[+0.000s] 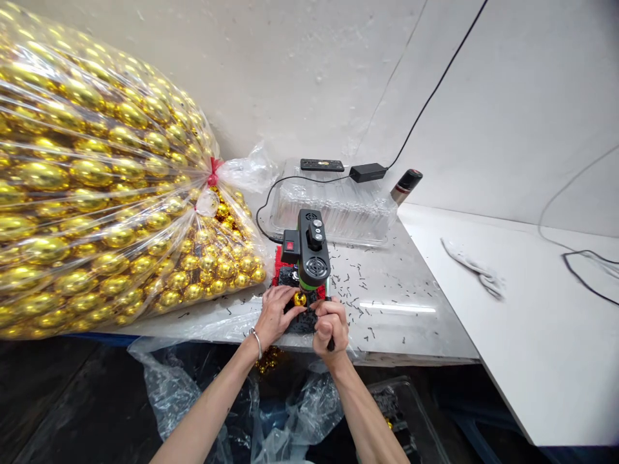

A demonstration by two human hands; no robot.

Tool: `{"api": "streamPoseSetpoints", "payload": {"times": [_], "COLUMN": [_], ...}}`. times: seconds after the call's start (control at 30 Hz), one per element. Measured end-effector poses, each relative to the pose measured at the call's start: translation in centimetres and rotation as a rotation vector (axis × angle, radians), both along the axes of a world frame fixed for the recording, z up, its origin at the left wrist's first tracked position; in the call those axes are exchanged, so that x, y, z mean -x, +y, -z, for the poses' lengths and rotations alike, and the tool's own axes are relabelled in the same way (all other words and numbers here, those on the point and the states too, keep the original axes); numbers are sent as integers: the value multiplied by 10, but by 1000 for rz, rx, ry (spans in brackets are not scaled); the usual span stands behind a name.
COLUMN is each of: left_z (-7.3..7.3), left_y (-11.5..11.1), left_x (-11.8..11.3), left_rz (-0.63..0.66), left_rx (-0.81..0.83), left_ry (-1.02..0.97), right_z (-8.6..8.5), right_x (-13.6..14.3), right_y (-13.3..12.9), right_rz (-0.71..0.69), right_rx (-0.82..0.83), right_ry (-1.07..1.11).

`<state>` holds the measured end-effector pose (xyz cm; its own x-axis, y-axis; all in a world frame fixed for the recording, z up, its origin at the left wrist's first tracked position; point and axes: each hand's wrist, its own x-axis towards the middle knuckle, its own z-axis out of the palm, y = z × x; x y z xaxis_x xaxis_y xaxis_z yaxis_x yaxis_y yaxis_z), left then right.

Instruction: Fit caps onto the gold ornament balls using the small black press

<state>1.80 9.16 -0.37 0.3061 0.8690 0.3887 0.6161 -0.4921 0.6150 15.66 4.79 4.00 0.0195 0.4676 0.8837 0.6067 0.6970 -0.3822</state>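
Note:
A black bench machine (pixel 313 248) with a red switch stands at the front of the grey table. Under its head is a small gold ball (pixel 300 299), which the fingers of my left hand (pixel 275 314) hold from the left side. My right hand (pixel 331 327) is closed round a black handle (pixel 331 345) just right of the machine, its index finger reaching toward the ball. Red material (pixel 276 264) shows beside the machine's base. Small black scraps lie over the tabletop around it.
Large clear bags of gold balls (pixel 120 174) fill the left. Behind the machine are a clear plastic tray (pixel 333 209), a power adapter (pixel 367 172) with a cable, a black flat bar (pixel 322 165) and a spray can (pixel 407 185). A white glove (pixel 471 264) lies on the white table (pixel 546 335) at right.

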Motion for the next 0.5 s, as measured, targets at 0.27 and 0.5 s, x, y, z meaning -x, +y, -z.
{"api": "streamPoseSetpoints", "payload": {"times": [0.27,0.5], "left_z": [-3,-12], "left_y": [4,-46], "left_x": [-3,14], "left_rz": [-26,-100], "left_rx": [20,-59], "left_ry": [-62,-132], "right_z": [-34,-89], "right_x": [2,7], "right_y": [-2,-9], "right_rz": [-7,12], "right_rx": [27,224], "right_ry": [55,168]}}
